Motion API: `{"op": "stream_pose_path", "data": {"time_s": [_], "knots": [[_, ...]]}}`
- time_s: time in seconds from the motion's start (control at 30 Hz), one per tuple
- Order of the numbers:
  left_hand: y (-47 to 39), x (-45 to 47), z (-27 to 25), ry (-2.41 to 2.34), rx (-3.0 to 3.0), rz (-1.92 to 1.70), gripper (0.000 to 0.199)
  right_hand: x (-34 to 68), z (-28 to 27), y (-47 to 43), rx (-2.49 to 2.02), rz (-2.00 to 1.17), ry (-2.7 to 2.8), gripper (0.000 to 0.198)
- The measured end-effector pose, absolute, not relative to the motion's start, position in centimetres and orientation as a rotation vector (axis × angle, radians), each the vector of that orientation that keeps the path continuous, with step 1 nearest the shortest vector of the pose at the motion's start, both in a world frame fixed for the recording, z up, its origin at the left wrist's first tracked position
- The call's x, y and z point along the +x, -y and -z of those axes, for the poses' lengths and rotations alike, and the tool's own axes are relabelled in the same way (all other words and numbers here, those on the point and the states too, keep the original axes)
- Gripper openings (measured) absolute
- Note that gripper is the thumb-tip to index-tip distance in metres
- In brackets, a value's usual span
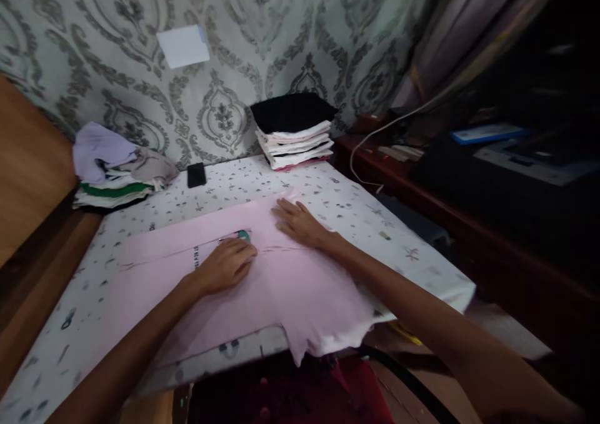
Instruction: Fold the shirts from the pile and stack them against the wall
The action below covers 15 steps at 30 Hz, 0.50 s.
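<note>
A pink T-shirt (169,314) lies spread on the table, part of it folded over along a crease, with dark lettering and a green patch of print showing near the middle. Its lower right portion droops past the near table edge. My left hand (227,264) rests on the shirt just below the green print, fingers curled and closed on a bit of the cloth; the fingertips are partly hidden. Further up and to the right, my right hand (299,224) presses flat on the shirt near its far edge, fingers spread.
A patterned white tablecloth (412,261) covers the table. At the back stand a folded clothes stack (295,142) with black on top and a looser clothes pile (112,167). A dark phone (196,175) lies between them. A pale cable (356,155) hangs at right.
</note>
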<state>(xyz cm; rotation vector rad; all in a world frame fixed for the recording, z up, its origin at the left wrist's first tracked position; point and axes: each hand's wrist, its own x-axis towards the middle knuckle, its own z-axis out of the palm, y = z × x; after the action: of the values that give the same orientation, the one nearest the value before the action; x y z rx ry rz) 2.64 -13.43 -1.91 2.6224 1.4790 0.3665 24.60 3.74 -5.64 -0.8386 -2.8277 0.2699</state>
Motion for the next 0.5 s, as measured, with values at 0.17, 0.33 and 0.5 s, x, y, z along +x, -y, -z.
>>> {"op": "stream_pose_path", "data": {"time_s": [0.17, 0.33, 0.5], "knots": [[17.7, 1.4, 2.1, -1.524, 2.560, -0.415, 0.021, 27.0, 6.5, -0.6, -0.723, -0.292, 2.811, 0.050], [23.1, -1.7, 2.3, -1.771, 2.390, -0.468, 0.023, 32.7, 9.1, 3.4, -0.859, -0.280, 2.607, 0.053], [26.9, -6.2, 2.3, -2.173, 2.107, -0.539, 0.028, 37.3, 9.8, 8.4, -1.007, -0.413, 2.381, 0.049]]}}
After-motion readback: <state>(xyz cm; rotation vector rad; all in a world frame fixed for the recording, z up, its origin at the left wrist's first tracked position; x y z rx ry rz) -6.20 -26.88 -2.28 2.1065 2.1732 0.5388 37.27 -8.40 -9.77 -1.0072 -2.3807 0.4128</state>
